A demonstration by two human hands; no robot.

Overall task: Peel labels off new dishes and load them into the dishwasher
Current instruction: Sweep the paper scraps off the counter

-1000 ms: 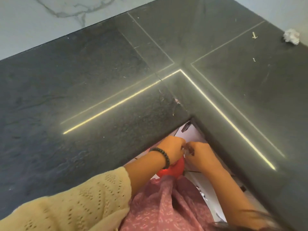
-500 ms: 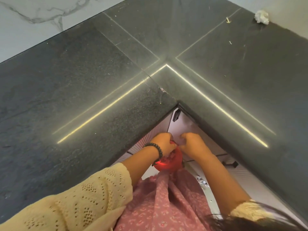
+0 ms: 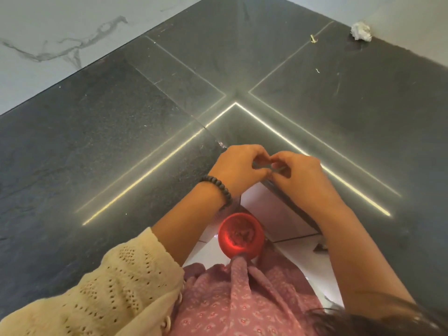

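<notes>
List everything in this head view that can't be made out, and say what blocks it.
1. What the left hand and right hand pinch between their fingertips: too small, covered by the curled fingers.
2. How the red bowl is held up: its lower edge meets the pink clothing, which hides the support.
3. Any label on the bowl: only the inside shows.
4. The dishwasher: not in view.
5. The white crumpled scrap on the dark counter: too small to identify.

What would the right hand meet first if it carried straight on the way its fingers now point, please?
The right hand points leftward with curled fingers, and the left hand is directly in that line: their fingertips already seem to meet, apparently pinching something small between them. Depth is unclear, but nothing else intervenes.
</notes>
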